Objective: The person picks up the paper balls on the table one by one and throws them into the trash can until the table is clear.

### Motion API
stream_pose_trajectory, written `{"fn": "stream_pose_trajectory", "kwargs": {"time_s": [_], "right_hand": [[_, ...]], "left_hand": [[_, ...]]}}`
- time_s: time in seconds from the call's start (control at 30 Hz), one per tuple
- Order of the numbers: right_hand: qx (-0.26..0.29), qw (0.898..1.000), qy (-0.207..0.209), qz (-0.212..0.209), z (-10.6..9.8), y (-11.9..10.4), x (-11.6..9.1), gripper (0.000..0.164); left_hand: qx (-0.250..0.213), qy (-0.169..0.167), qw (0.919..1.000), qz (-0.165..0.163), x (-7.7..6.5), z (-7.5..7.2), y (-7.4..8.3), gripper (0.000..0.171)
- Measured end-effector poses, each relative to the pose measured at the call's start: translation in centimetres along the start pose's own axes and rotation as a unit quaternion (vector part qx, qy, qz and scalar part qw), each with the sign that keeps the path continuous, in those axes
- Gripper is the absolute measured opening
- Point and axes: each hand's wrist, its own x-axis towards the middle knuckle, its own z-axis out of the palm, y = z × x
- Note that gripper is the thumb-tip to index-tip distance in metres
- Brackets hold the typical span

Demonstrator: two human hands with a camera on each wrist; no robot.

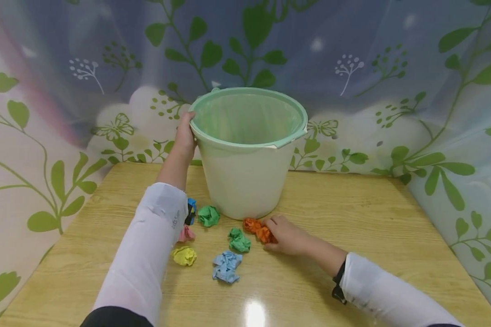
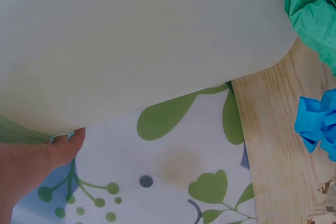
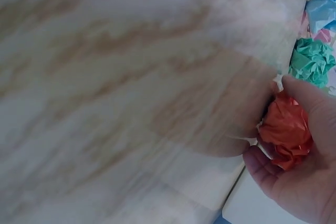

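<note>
Near bucket [image 1: 245,181], right grip [image 1: 286,235] holding orange paper ball [image 3: 287,129]; left grip [image 1: 186,133] holding rim [image 1: 233,142]

Orange paper [image 3: 286,129] — cream bucket [image 1: 245,181] — leaf-patterned backdrop [image 1: 376,86]

The person's left hand [image 1: 185,134] grips a tall off-white bucket [image 1: 245,181] by its mint-green rim, while the right hand [image 1: 287,235] has its fingers round crumpled orange paper [image 1: 264,234] on the wooden tabletop [image 1: 352,209]. Left of that right hand sit a crumpled green paper ball [image 1: 239,240], just beside it, and a crumpled light-blue paper wad [image 1: 227,267], nearer the person.
</note>
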Motion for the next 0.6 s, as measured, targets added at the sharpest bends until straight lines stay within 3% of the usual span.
{"fn": "stream_pose_trajectory", "kwargs": {"time_s": [0.4,0.6], "right_hand": [[-0.004,0.999,0.032,-0.041,0.45,-0.29,-0.03,0.043],[0.01,0.999,0.036,-0.03,0.59,-0.1,-0.08,0.04]], "left_hand": [[-0.002,-0.002,1.0,0.002,-0.2,-0.02,0.06,0.06],[-0.001,-0.003,1.0,0.003,-0.28,0.02,0.15,0.06]]}}
